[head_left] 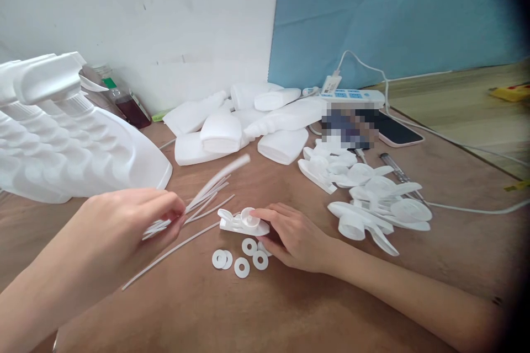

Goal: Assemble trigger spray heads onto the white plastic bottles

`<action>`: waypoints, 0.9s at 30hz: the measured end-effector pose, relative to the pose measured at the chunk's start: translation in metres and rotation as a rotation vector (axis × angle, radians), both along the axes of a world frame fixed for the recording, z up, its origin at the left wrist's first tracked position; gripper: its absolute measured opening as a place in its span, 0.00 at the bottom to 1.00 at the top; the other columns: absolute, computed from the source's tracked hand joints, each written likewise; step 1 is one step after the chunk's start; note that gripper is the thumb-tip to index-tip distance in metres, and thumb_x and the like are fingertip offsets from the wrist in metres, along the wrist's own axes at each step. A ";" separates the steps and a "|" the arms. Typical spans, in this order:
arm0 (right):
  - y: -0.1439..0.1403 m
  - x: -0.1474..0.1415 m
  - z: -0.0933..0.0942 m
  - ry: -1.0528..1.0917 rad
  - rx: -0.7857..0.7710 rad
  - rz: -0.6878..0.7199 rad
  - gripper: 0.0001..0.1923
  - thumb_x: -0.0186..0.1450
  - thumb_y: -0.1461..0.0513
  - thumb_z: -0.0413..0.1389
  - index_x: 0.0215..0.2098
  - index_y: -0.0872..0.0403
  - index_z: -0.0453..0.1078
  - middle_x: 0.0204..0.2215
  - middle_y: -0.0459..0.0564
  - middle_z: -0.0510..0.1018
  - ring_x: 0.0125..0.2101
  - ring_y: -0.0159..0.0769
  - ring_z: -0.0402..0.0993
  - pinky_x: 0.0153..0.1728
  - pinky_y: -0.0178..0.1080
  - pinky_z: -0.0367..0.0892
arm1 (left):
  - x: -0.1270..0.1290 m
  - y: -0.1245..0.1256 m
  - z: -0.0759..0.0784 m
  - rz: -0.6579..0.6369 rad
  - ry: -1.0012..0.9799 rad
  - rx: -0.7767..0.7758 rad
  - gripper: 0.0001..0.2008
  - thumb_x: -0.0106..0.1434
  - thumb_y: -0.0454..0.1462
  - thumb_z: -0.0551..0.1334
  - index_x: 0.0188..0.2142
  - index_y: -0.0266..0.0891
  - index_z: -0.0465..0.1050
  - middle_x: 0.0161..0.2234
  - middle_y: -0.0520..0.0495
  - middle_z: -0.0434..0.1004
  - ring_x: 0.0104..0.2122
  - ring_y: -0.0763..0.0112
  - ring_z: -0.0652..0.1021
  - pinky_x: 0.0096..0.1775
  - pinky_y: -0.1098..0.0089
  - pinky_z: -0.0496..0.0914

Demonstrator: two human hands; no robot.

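My left hand [136, 226] is closed in a pinch on several thin white plastic tubes [207, 194]. They fan out to the right of its fingertips, and one is blurred. A single longer tube [174, 253] lies on the table under that hand. My right hand [293, 234] grips a white plastic part [244, 223] with a round cup and a flat base, its fingers at the part's right end. Several flat white ring washers [242, 267] lie just in front of it, one partly hidden by the right hand.
More white plastic parts [372, 198] are heaped at the right. Several white bottles [221, 129] lie along the back, and others are stacked [83, 138] at the left. A power strip [360, 96], cables, a phone [399, 129] and a screwdriver-like tool [393, 167] occupy the right rear.
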State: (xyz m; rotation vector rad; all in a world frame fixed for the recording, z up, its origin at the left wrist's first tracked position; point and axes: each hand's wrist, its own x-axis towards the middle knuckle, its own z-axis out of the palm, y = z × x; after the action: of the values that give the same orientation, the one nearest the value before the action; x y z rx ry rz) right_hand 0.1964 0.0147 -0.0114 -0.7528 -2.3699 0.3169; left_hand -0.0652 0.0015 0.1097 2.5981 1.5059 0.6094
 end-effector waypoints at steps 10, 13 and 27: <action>0.000 0.000 -0.001 -0.018 0.017 0.011 0.16 0.61 0.67 0.48 0.48 0.57 0.55 0.36 0.53 0.73 0.32 0.36 0.67 0.33 0.39 0.66 | 0.041 0.003 -0.009 0.119 -0.766 -0.074 0.01 0.56 0.34 0.62 0.29 0.39 0.72 0.27 0.53 0.77 0.27 0.75 0.78 0.32 0.77 0.75; 0.000 -0.001 0.000 -0.021 0.019 0.007 0.17 0.61 0.66 0.48 0.49 0.57 0.55 0.36 0.53 0.73 0.32 0.36 0.67 0.33 0.39 0.66 | 0.042 0.006 -0.016 0.077 -0.774 -0.134 0.02 0.57 0.34 0.62 0.29 0.38 0.72 0.27 0.53 0.78 0.27 0.74 0.78 0.32 0.76 0.75; 0.000 0.000 0.000 -0.020 0.003 0.007 0.18 0.60 0.67 0.49 0.49 0.57 0.55 0.37 0.53 0.73 0.32 0.36 0.67 0.34 0.39 0.66 | 0.039 0.010 -0.028 0.040 -0.691 -0.129 0.01 0.58 0.35 0.61 0.31 0.42 0.72 0.29 0.54 0.77 0.29 0.72 0.78 0.33 0.71 0.75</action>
State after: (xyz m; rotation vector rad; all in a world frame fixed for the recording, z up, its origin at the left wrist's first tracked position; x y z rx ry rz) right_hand 0.1963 0.0143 -0.0119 -0.7495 -2.3917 0.3102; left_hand -0.0259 0.0113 0.0818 1.9467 1.2977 1.2051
